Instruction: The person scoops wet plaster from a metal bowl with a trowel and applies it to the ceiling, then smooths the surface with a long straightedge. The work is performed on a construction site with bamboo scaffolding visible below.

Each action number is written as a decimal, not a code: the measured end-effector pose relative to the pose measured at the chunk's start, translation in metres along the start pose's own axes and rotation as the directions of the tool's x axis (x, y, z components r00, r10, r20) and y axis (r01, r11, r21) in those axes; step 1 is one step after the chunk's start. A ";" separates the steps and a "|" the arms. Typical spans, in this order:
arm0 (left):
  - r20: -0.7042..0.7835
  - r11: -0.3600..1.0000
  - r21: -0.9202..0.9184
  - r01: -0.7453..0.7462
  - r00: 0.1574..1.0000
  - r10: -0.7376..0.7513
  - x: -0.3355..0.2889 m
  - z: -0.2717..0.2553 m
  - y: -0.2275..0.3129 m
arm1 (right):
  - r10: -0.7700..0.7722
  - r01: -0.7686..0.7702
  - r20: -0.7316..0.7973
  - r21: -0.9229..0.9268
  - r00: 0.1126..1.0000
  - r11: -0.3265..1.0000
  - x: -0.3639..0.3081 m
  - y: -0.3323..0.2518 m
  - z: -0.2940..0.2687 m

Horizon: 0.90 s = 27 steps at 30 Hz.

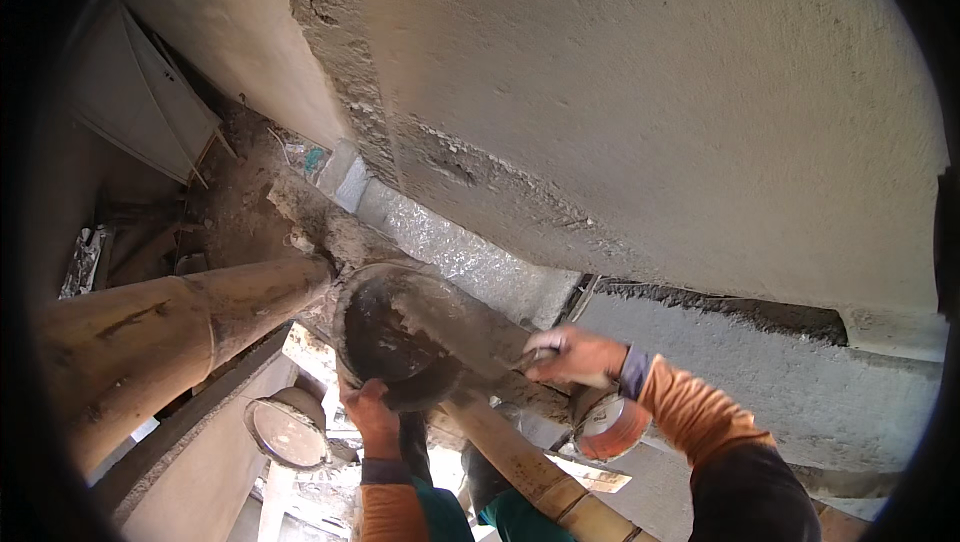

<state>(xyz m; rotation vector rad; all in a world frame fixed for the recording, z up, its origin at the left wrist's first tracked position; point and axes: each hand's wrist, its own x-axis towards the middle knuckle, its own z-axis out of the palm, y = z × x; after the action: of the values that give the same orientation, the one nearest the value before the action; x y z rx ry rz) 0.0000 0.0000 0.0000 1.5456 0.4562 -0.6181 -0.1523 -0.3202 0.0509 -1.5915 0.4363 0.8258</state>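
A round, dark pan with wet grey mortar inside rests tilted on a mortar-smeared plank. My left hand is closed on the pan's near rim, thumb over the edge. To the right of the pan, my right hand is closed around a small grey hand tool; motion blurs it, and most of it is hidden by the fingers. Below my right wrist hangs or stands an orange-and-white bucket, partly covered by the forearm.
Thick bamboo poles run at left and below. A pale plastered wall with a rough lower edge rises ahead, above a grey ledge. Lower down at left sits another round container. A pale sheet leans at far left.
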 end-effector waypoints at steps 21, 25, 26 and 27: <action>0.112 0.975 0.152 -0.162 0.983 0.146 0.008 0.034 -0.008 | 0.173 -0.227 -0.150 -0.736 0.973 0.638 0.073 -0.016 0.046; 0.033 0.992 0.011 -0.125 0.992 0.124 0.014 0.022 0.007 | 0.062 -0.074 -0.043 -0.366 0.997 0.928 0.049 -0.021 0.018; 0.011 0.991 -0.018 -0.132 0.991 0.132 0.018 0.018 0.006 | 0.023 -0.018 0.018 -0.224 1.000 0.975 0.049 -0.023 0.001; 0.006 0.990 -0.044 -0.137 0.991 0.137 0.023 0.016 0.004 | 0.059 -0.060 -0.020 -0.054 0.998 0.997 0.051 -0.005 -0.016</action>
<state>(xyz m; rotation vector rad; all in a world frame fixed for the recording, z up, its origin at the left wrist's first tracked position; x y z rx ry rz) 0.0184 -0.0180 -0.0109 1.5183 0.3508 -0.5059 -0.1105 -0.3255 0.0175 -1.6440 0.4797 0.8759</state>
